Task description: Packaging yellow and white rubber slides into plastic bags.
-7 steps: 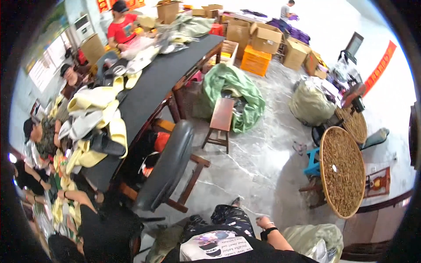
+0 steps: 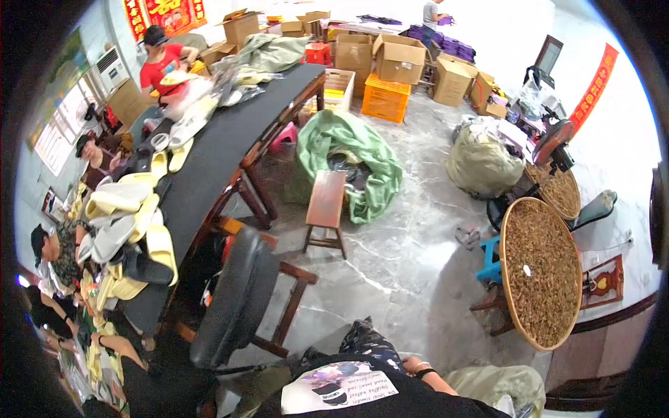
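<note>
My right hand (image 2: 414,365), with a dark band at the wrist, hangs low beside my patterned trouser leg (image 2: 362,339). Its fingers are too small and blurred to tell open from closed, and I make out nothing held in it. My left hand does not show in the picture. A black padded chair (image 2: 237,299) with wooden legs stands ahead of me on the left. To its left, yellow, white and black slippers (image 2: 132,219) are heaped on a long dark table (image 2: 226,139). Close by my right arm sits a pale green sack (image 2: 505,383).
A wooden stool (image 2: 325,198) stands before an open green sack (image 2: 380,157). On the right, a round tray of brown pieces (image 2: 543,272) leans near a blue stool (image 2: 489,258). Cardboard boxes (image 2: 401,59) and an orange crate (image 2: 385,97) stand at the back. Co-workers line the table's left side.
The view has shifted, so the table, chair and stool now appear further left. My right hand is nearer my leg. The person in red has raised a pale slipper.
</note>
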A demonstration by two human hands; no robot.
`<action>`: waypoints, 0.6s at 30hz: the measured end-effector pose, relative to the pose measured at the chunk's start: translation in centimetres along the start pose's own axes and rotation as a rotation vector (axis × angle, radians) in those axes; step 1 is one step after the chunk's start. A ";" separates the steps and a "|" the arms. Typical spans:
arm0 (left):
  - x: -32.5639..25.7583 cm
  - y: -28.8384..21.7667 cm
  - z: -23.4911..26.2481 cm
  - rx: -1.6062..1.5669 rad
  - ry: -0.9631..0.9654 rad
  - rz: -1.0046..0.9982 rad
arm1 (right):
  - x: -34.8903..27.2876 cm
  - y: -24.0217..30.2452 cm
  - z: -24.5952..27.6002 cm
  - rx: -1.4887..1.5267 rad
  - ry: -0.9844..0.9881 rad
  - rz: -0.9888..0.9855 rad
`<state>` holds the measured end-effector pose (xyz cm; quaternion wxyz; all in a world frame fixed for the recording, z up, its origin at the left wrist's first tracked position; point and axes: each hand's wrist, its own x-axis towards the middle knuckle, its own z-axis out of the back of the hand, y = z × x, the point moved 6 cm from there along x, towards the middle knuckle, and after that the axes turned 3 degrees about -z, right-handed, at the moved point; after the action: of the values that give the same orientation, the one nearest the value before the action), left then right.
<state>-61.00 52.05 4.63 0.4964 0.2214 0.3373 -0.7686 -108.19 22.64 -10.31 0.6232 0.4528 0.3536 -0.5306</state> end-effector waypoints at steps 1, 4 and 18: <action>1.7 0.0 1.8 0.008 -0.003 -0.010 | 0.4 -0.6 2.3 -0.001 -0.040 0.034; 8.5 1.4 9.4 0.061 -0.036 -0.066 | 4.0 -4.2 10.8 0.131 -0.209 0.084; 34.1 13.0 41.3 0.303 -0.221 -0.162 | 11.1 6.0 48.3 0.050 -0.504 0.301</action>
<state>-63.35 -2.99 5.55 0.4280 0.1802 0.1779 -0.8676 -102.09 -26.37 -3.01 0.7517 0.3691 0.1034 -0.5366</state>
